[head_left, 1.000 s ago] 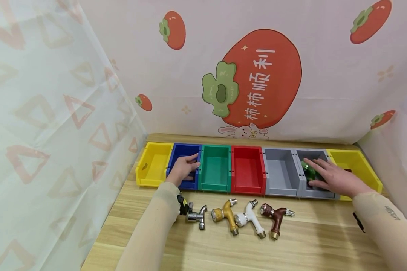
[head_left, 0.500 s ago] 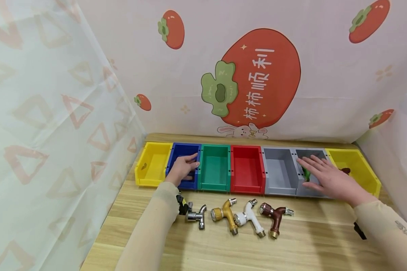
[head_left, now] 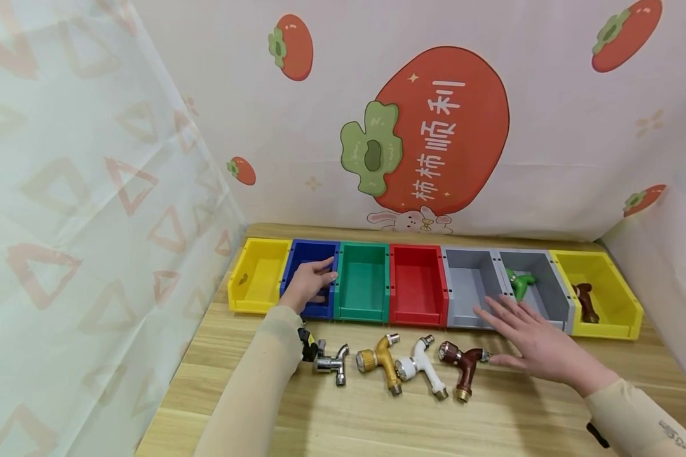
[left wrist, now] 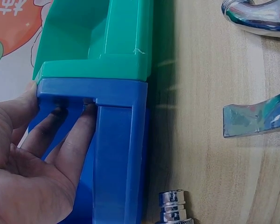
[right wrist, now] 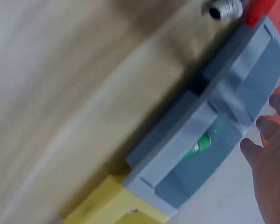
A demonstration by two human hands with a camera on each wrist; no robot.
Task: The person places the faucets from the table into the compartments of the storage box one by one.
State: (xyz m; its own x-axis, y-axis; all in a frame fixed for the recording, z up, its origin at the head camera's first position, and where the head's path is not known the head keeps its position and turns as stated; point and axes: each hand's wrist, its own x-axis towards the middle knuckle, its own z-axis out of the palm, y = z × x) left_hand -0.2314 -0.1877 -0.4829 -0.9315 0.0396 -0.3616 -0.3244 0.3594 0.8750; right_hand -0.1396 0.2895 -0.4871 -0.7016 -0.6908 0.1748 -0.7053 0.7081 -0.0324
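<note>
My left hand (head_left: 307, 285) reaches into the blue bin (head_left: 297, 252) and grips its side wall beside the green bin (head_left: 364, 252), thumb at the rim, fingers inside. In the left wrist view, those fingers (left wrist: 77, 144) press under the rim of the wall. My right hand (head_left: 540, 343), fingers spread and holding nothing, hovers before the grey bins, near the dark red faucet (head_left: 466, 368). A green faucet (head_left: 520, 283) lies in the right-hand grey bin (head_left: 551, 298). The right wrist view shows the green faucet (right wrist: 201, 143) in that bin too.
On the table lie white (head_left: 429, 369), gold (head_left: 384, 364) and chrome (head_left: 334, 364) faucets. A brown faucet (head_left: 586, 303) is in the right yellow bin (head_left: 612, 292). Red (head_left: 417, 285), left grey (head_left: 472, 279) and left yellow (head_left: 263, 273) bins complete the row before the wall.
My right hand has let go of the green faucet, leaving it in the right-hand grey bin, and has drawn back toward the front left. My left hand has stayed in place.
</note>
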